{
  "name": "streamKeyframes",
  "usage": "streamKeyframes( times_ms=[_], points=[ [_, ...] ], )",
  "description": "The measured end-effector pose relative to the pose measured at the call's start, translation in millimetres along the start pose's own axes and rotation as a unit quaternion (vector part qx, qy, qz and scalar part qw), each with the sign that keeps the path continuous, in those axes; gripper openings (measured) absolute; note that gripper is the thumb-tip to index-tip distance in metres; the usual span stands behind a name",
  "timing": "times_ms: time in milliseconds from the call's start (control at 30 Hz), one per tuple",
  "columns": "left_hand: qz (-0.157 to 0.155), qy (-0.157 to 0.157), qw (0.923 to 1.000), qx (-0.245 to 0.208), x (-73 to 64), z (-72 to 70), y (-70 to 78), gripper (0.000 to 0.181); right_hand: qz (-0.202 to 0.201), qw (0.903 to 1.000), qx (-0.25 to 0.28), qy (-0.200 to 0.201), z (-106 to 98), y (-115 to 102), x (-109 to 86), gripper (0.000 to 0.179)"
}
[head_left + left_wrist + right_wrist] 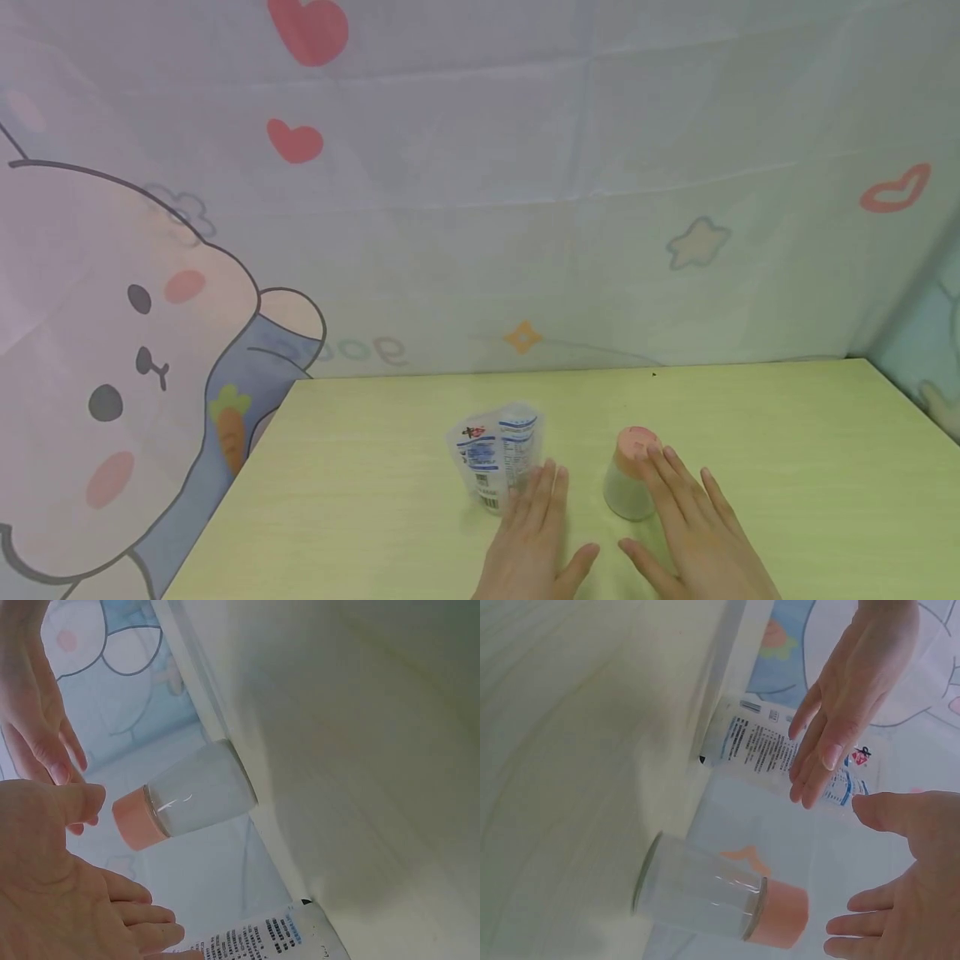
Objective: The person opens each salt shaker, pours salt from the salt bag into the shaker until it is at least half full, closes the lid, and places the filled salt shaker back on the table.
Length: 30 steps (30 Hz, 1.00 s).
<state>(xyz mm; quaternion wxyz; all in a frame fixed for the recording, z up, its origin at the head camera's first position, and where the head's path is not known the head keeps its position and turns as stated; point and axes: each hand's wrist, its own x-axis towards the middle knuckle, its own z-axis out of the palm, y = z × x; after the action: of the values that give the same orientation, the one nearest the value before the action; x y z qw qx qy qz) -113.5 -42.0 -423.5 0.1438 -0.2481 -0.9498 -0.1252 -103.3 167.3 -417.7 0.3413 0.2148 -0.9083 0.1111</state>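
A clear plastic pouch (495, 454) with blue and black print stands upright on the table. My left hand (528, 533) is beside it, fingers straight, overlapping its lower right part in the head view. To the right stands a clear jar (628, 492) with a pink-orange lid (637, 442). My right hand (701, 533) is next to the jar with fingers extended, fingertips overlapping the lid's edge in the head view. In the right wrist view a gap shows between the right hand (900, 885) and the lid (780, 913). Neither hand holds anything.
The pale yellow-green tabletop (337, 483) runs back to a cloth backdrop (465, 250) with hearts, a star and a cartoon animal (150, 350). At the right, another stretch of printed cloth (926, 333) hangs along the table's side.
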Motion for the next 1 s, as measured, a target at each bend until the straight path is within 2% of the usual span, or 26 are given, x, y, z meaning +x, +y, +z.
streamKeyframes(
  times_ms=[367, 1000],
  points=[
    [-0.028, -0.055, 0.9964, -0.058, 6.0, -3.9, 5.7, 0.075, -0.009, 0.9997, 0.010, 0.022, 0, 1, 5.0, 0.082],
    [-0.043, -0.095, 0.9874, -0.119, 17.0, -4.6, 10.2, 0.076, -0.007, 0.9992, 0.028, 0.029, 2, 5, 7.6, 0.078]
  ],
)
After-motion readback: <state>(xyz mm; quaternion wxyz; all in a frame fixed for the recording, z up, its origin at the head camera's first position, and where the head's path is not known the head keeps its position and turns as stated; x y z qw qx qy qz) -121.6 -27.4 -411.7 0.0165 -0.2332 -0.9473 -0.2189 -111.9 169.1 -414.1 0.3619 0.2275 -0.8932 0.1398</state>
